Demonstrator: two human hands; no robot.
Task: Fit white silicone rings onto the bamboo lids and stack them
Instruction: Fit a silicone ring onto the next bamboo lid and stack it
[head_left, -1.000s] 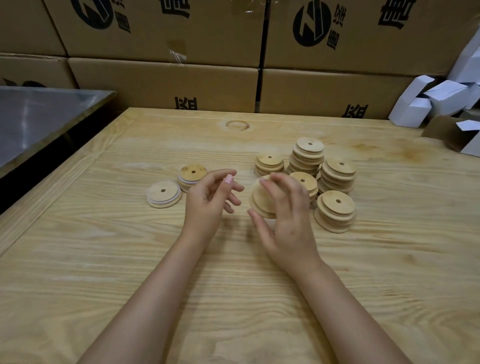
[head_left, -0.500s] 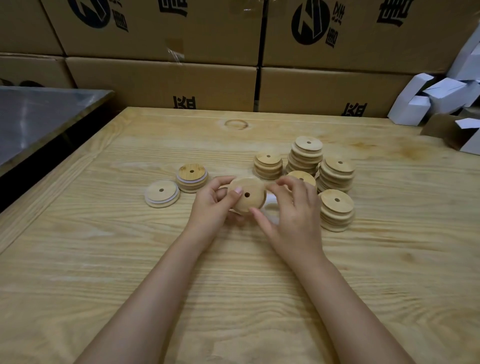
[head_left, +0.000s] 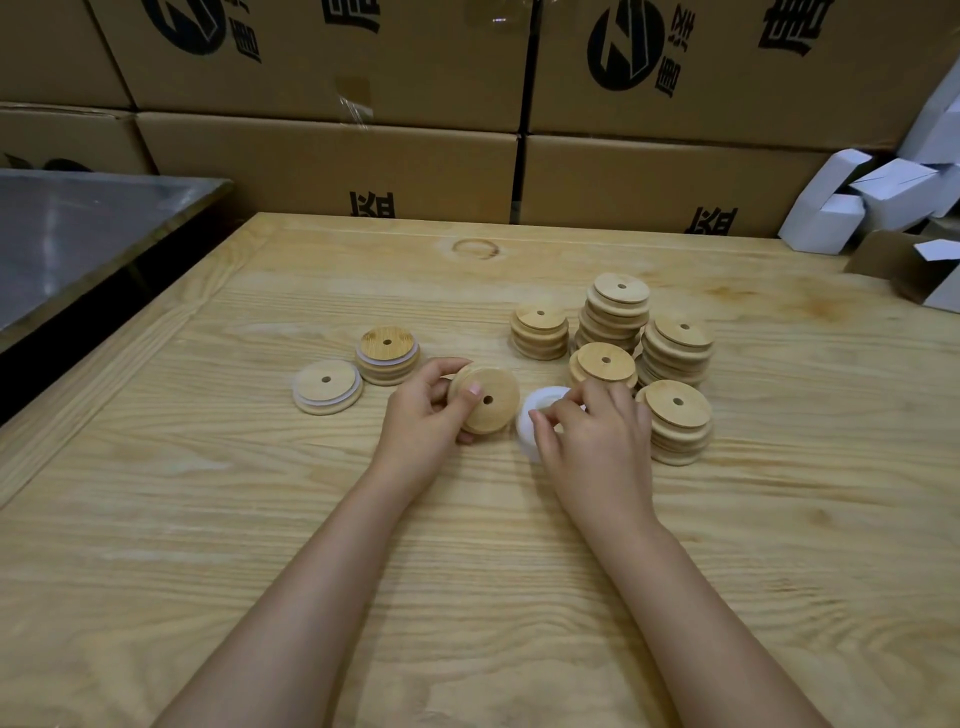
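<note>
My left hand (head_left: 423, 415) grips a round bamboo lid (head_left: 491, 397) with a centre hole, tilted toward me, thumb on its face. Just to its right my right hand (head_left: 592, 436) pinches a white silicone ring (head_left: 535, 423) that lies against the table. The ring and lid are side by side, a small gap apart. Left of my hands lie a ringed lid (head_left: 326, 387) and a short stack of ringed lids (head_left: 387, 355). Several stacks of bare bamboo lids (head_left: 675, 353) stand to the right.
The wooden table (head_left: 260, 545) has a raised border on its left side. Cardboard boxes (head_left: 332, 171) line the back edge. White folded cartons (head_left: 852, 202) sit at the back right. A metal surface (head_left: 78, 228) lies beyond the left edge.
The lid passed from my right hand to my left hand and moved left. My right hand let go of it and now pinches the white ring on the table.
</note>
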